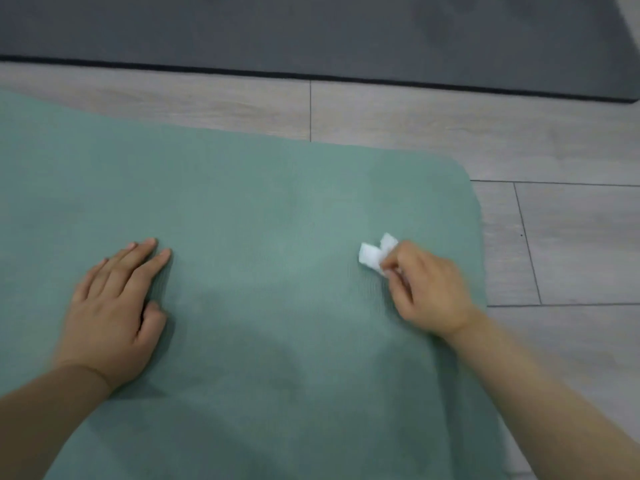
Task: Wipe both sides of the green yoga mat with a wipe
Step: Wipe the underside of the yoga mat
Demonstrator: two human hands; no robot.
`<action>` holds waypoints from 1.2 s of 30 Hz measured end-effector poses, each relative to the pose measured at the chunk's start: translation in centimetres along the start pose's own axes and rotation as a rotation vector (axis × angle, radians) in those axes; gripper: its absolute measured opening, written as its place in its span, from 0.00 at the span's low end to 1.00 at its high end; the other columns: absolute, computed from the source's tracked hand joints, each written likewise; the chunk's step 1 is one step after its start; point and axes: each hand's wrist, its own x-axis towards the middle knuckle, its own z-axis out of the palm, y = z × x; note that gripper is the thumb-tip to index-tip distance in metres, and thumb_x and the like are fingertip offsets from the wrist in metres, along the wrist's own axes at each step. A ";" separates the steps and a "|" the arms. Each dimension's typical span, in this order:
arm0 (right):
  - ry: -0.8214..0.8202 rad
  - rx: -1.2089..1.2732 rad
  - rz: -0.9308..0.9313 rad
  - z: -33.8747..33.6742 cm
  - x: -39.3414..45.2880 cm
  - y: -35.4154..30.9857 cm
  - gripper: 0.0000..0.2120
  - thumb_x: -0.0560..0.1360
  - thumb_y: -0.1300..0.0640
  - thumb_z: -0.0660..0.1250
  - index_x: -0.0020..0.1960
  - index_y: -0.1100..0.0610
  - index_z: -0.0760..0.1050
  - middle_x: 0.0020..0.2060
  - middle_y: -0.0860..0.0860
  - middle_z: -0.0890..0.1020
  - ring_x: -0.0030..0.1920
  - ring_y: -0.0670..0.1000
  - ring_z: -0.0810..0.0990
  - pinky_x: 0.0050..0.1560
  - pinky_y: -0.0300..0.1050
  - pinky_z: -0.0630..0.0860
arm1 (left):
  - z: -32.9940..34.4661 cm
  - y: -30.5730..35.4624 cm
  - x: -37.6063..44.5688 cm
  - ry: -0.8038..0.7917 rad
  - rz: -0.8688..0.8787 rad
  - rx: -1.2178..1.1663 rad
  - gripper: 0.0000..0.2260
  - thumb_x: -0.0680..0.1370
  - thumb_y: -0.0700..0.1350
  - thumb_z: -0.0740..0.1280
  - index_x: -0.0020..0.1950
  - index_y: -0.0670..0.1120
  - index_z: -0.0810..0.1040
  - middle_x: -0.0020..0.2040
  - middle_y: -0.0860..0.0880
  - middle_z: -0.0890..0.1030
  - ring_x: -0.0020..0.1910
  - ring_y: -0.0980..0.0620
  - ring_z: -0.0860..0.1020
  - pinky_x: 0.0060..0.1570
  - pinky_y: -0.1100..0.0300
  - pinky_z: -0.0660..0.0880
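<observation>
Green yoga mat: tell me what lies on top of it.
On the green yoga mat, the left hand rests flat and the right hand pinches a white wipe. The mat beneath them is hidden.

The green yoga mat (270,216) runs off the picture at 9 o'clock and at 6 o'clock, so its full length cannot be seen. Its underside is hidden against the floor. The right hand (429,289) covers part of the white wipe (375,256). The dark mat (311,32) at 12 o'clock is cut off by the top edge. Both hands look a little blurry.
</observation>
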 end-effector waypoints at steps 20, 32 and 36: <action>-0.010 0.015 0.456 -0.3 -2.0 -2.1 0.03 0.74 0.59 0.62 0.48 0.55 0.72 0.45 0.55 0.80 0.44 0.60 0.78 0.41 0.50 0.74 | 1.2 -1.1 0.2 0.009 0.044 -0.052 0.30 0.71 0.47 0.54 0.74 0.45 0.68 0.76 0.57 0.59 0.76 0.41 0.62 0.73 0.36 0.59; 0.153 -0.005 0.622 0.9 -4.3 -3.8 0.02 0.75 0.59 0.59 0.46 0.56 0.69 0.39 0.55 0.76 0.36 0.61 0.75 0.34 0.47 0.65 | 1.6 -1.6 0.1 0.009 0.046 -0.057 0.30 0.71 0.47 0.54 0.74 0.45 0.68 0.76 0.53 0.61 0.76 0.40 0.61 0.73 0.35 0.59; 0.150 0.100 0.621 0.6 -14.3 -8.0 0.02 0.72 0.54 0.57 0.44 0.49 0.67 0.40 0.53 0.79 0.36 0.56 0.76 0.36 0.42 0.67 | 1.5 -1.4 0.2 -0.001 0.038 -0.056 0.30 0.71 0.48 0.54 0.74 0.46 0.68 0.76 0.54 0.61 0.76 0.40 0.62 0.73 0.36 0.58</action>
